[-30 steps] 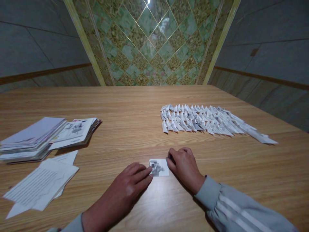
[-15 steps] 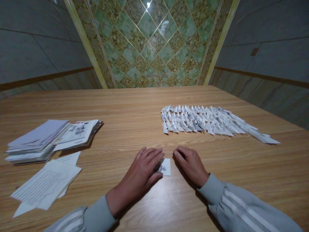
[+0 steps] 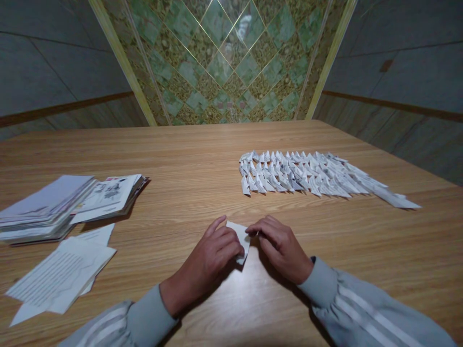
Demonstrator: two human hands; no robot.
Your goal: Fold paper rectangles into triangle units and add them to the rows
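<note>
A small white slip of paper (image 3: 241, 238) is lifted off the wooden table (image 3: 202, 164) near its front edge, partly folded between both hands. My left hand (image 3: 213, 250) pinches its left side with curled fingers. My right hand (image 3: 280, 246) pinches its upper right corner with thumb and forefinger. Part of the slip is hidden behind my left fingers.
Rows of several small folded white paper pieces (image 3: 304, 176) lie beyond my right hand. A stack of magazines and papers (image 3: 68, 202) sits at the left. Loose printed sheets (image 3: 61, 274) lie in front of that stack. A tiled wall stands behind the table.
The slip lay flat on the table under my left fingertips; now both hands have raised it and bent it into a fold. My left hand slid right over it.
</note>
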